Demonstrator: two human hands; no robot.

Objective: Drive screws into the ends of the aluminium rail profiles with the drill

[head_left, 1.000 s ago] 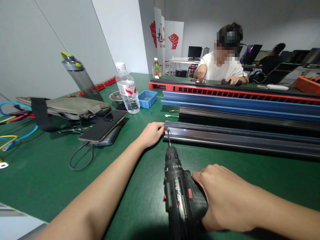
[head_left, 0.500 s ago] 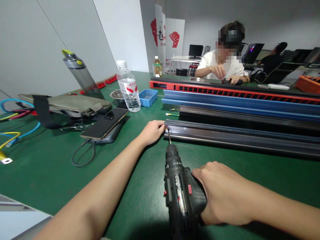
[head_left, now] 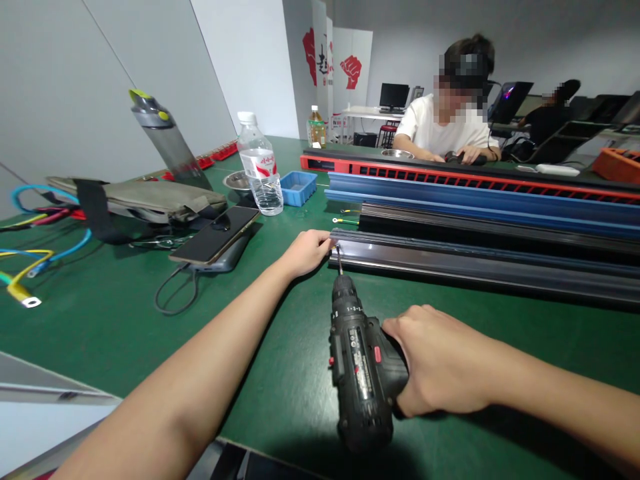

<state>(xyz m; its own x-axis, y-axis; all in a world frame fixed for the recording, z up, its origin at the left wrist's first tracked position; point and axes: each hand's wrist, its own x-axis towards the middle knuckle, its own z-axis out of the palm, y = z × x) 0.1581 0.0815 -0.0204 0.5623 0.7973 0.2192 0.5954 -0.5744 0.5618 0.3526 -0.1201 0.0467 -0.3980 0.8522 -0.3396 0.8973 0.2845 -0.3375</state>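
My right hand (head_left: 440, 363) is wrapped round the grip of a black cordless drill (head_left: 360, 367). The drill's bit points away from me and meets the near left end of a long dark metal rail (head_left: 475, 263) lying on the green table. My left hand (head_left: 306, 252) rests at that same rail end, fingers curled and pinched against it right beside the bit. Whether a screw sits under the fingertips is too small to see.
More long rails, black, blue (head_left: 475, 200) and red (head_left: 450, 179), lie behind. A phone on a power bank (head_left: 215, 243), a grey bag (head_left: 145, 200), a water bottle (head_left: 260, 175), a blue tray (head_left: 297, 188) and coloured cables (head_left: 30, 267) are at the left. Another person (head_left: 445, 127) sits across the table.
The view has shifted a little, so the drill and both hands sit higher in frame. The person opposite has lowered a raised hand back to the table.
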